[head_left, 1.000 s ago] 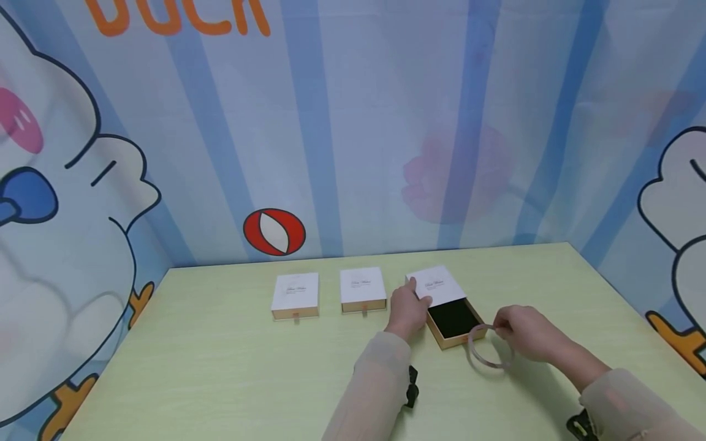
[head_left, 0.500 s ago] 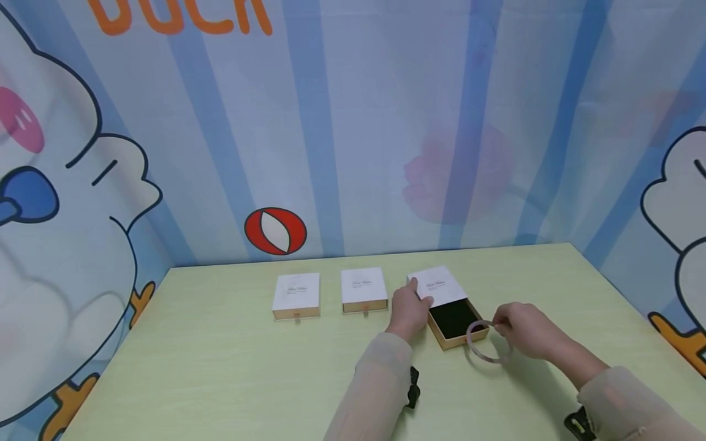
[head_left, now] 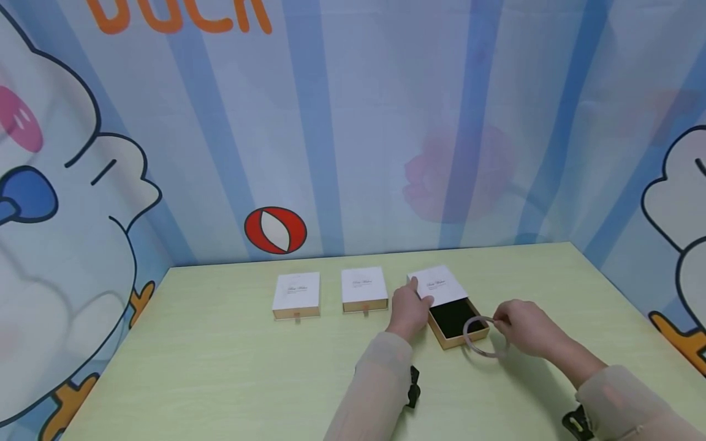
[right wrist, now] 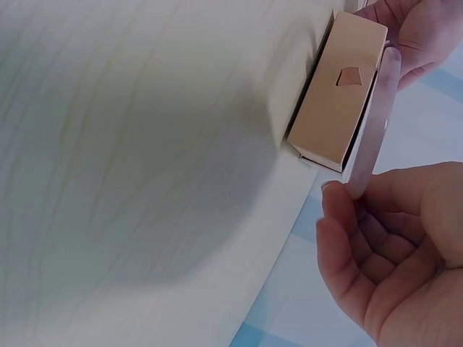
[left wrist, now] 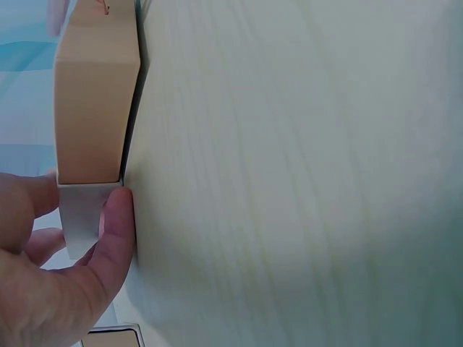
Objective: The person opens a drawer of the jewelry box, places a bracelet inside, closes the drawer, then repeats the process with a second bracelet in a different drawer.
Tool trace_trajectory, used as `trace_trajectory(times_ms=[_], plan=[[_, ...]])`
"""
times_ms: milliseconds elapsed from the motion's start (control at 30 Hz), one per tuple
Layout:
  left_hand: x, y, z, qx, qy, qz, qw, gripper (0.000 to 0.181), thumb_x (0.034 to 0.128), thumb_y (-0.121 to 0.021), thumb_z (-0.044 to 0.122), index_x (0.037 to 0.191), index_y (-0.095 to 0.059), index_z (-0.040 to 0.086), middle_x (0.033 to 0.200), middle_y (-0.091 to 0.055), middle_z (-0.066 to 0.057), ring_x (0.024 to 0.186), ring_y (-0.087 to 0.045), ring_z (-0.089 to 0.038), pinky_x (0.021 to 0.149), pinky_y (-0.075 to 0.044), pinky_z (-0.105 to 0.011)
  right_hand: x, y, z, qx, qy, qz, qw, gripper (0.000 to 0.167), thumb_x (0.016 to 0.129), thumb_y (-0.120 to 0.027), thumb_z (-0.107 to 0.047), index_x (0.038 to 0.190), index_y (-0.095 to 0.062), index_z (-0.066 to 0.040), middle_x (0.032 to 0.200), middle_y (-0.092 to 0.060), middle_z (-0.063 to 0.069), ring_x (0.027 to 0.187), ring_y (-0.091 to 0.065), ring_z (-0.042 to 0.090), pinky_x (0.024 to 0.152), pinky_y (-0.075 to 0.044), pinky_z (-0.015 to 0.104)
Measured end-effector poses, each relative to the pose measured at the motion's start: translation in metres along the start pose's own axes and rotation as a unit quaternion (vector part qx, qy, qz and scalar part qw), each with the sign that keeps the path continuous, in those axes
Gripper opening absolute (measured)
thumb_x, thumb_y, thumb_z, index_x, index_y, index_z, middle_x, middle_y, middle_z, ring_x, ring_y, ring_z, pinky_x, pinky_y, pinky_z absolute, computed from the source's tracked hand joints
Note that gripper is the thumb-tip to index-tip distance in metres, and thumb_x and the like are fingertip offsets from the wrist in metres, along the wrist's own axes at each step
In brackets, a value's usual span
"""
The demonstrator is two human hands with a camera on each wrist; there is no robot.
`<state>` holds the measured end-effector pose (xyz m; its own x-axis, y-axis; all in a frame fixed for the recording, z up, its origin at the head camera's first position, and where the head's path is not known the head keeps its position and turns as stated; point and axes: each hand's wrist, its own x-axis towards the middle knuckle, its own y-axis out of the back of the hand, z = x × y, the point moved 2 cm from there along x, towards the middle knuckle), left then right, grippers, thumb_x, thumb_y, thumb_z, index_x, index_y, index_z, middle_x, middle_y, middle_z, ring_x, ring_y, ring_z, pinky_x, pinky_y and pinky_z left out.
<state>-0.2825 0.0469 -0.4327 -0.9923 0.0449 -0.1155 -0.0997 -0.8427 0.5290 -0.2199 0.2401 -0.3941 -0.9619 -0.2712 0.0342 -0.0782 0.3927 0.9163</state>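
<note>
At the right of the head view a white drawer-style gift box [head_left: 438,284] lies with its tan tray [head_left: 444,344] pulled partway out, showing a black lining. My left hand [head_left: 407,313] grips the box's white sleeve [left wrist: 81,211], thumb and fingers on opposite sides in the left wrist view. Between thumb and fingers my right hand [head_left: 525,329] pinches a pale pinkish bangle [right wrist: 375,129]. The bangle is tilted over the tray's front right corner in the head view; whether it touches the tray I cannot tell.
Two closed white gift boxes, a left one [head_left: 296,294] and a middle one [head_left: 363,288], stand in a row left of the one I hold. All rest on a pale yellow-green table [head_left: 220,361]. Behind it hangs a blue striped cartoon backdrop [head_left: 375,122].
My right hand has moved slightly up and left with the bangle, which now overlaps more of the tray. The left hand and the boxes have stayed in place.
</note>
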Motion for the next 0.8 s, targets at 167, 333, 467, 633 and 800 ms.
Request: trace_trajectory(times_ms=[167,333,467,633,800], plan=[[-0.0006,0.0007,0.001,0.003,-0.005,0.0,1.0,0.057,0.0944,-0.057,0.02,0.145,-0.035,0.005,0.151,-0.035,-0.013,0.14,-0.03,-0.026,0.114,-0.028,-0.04,0.0004,0.0004,0.0,0.002,-0.013,-0.004,0.9999,0.012,0.087,-0.06,-0.002,0.086,-0.068,0.005,0.075,-0.066,0.008,0.063,-0.055,0.014,0.053,-0.047,0.028],[-0.0009,0.0015,0.0015,0.004,-0.004,0.001,1.0,0.058,0.0943,-0.057,0.02,0.145,-0.035,0.005,0.151,-0.035,-0.014,0.14,-0.03,-0.027,0.114,-0.028,-0.04,0.001,0.0005,0.0,0.004,-0.018,-0.002,0.9998,0.013,0.087,-0.059,-0.003,0.086,-0.069,0.005,0.074,-0.066,0.007,0.061,-0.053,0.013,0.052,-0.046,0.027],[-0.0015,0.0015,0.0018,0.006,0.0,0.001,1.0,0.058,0.0945,-0.057,0.02,0.145,-0.034,0.005,0.151,-0.035,-0.014,0.14,-0.03,-0.027,0.114,-0.028,-0.04,0.001,0.0001,-0.0005,0.006,-0.022,-0.002,0.9997,0.014,0.087,-0.058,-0.003,0.086,-0.069,0.005,0.074,-0.065,0.007,0.06,-0.052,0.013,0.052,-0.045,0.027],[-0.0012,0.0012,0.0018,0.012,-0.001,0.005,0.9999,0.058,0.0941,-0.058,0.02,0.145,-0.035,0.005,0.151,-0.035,-0.014,0.14,-0.031,-0.026,0.114,-0.029,-0.039,0.0014,-0.0006,-0.0022,0.011,-0.032,-0.006,0.9994,0.016,0.088,-0.056,-0.004,0.085,-0.069,0.005,0.072,-0.064,0.006,0.058,-0.05,0.013,0.051,-0.043,0.027],[-0.0005,0.0007,0.0025,0.011,0.002,0.005,0.9999,0.058,0.0941,-0.058,0.021,0.145,-0.035,0.006,0.151,-0.036,-0.013,0.139,-0.032,-0.025,0.114,-0.029,-0.039,0.0024,-0.0012,-0.0028,0.014,-0.036,-0.004,0.9992,0.017,0.088,-0.056,-0.005,0.083,-0.07,0.004,0.07,-0.064,0.005,0.056,-0.048,0.014,0.05,-0.04,0.028]])
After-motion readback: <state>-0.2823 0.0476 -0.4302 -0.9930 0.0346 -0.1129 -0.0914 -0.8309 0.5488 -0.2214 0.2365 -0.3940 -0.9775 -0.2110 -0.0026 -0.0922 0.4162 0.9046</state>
